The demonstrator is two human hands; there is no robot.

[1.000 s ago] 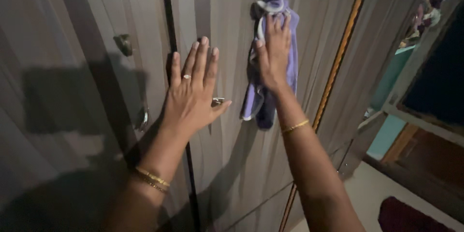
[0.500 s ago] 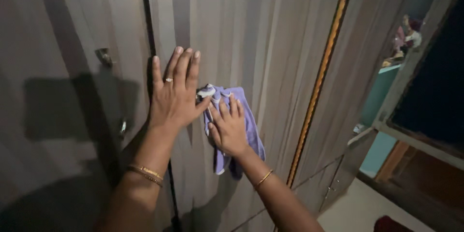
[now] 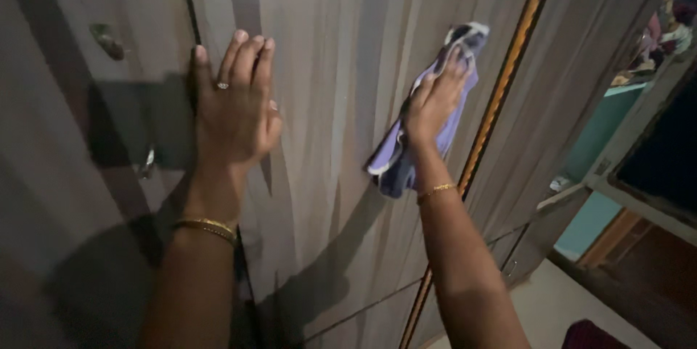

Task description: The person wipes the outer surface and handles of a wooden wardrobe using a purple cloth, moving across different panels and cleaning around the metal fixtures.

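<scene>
A tall wardrobe front [image 3: 334, 102] of streaked grey-brown wood grain fills nearly all I see, in dim light. It shows two doors, parted by one dark vertical gap that runs under my left palm. One golden trim strip [image 3: 508, 80] runs down the panel just right of my right hand. Far right of that, the room opens to a teal wall [image 3: 595, 138] and a pale patch of floor [image 3: 552, 305] below.

My left hand [image 3: 232, 109] lies flat and fully open on the wood, fingers together and pointing up, holding nothing. My right hand [image 3: 434, 98] is spread open too, pressing one lilac cloth [image 3: 396, 164] against the door; the cloth sticks out above my fingertips and hangs loose below my wrist.

Left of my left hand sit two small metal fittings: a knob [image 3: 107, 38] higher up and a handle [image 3: 148, 164] lower down. I count three gold bangles and one ring.
</scene>
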